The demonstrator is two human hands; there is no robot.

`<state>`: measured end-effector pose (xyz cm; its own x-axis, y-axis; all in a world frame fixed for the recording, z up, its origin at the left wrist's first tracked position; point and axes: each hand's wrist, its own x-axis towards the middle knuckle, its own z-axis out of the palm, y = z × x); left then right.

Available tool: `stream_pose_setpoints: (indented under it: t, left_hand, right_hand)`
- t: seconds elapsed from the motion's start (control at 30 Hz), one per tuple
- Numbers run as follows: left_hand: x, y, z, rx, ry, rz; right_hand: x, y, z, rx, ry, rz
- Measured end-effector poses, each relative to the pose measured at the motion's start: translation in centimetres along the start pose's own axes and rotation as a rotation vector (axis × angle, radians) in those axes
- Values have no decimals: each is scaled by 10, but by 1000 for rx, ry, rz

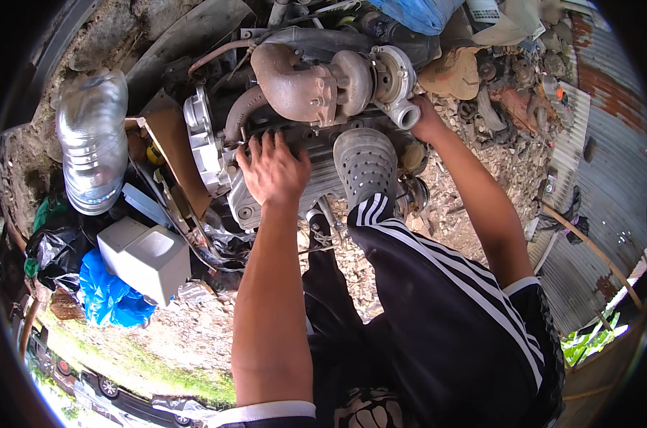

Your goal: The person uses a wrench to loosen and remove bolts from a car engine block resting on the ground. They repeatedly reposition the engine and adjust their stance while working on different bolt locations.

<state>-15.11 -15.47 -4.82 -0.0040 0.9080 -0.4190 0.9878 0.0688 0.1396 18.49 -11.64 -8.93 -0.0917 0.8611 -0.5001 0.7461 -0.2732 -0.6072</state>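
Note:
A greasy engine (316, 158) with a ribbed metal cover lies in front of me. On top of it sits a turbocharger (353, 82), joined to a rusty elbow pipe (284, 85). My left hand (275, 170) rests flat on the cover, fingers spread, just below the elbow. On the far side of the turbocharger's round outlet (407, 115), my right hand (428, 123) reaches in. Its fingers are mostly hidden there, so their grip does not show. Between my hands, my foot in a grey clog (365, 160) is planted against the engine cover.
To the left are a large clear plastic bottle (92, 143), a cardboard piece (174, 153), a white box (149, 260) and a blue plastic bag (109, 292). A brown cap (450, 73) and rusty scrap lie at right on stony ground, beside corrugated metal sheets (602, 192).

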Motion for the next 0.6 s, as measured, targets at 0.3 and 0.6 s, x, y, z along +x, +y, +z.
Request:
stream_pose_setpoints:
  t: [0.3,0.6]
  left_hand:
    - [2,4,8,-64,139,19]
    - [2,2,7,-44,144,33]
  right_hand:
    - [29,74,24,518,-14,-5]
    - [29,77,30,327,39,-112]
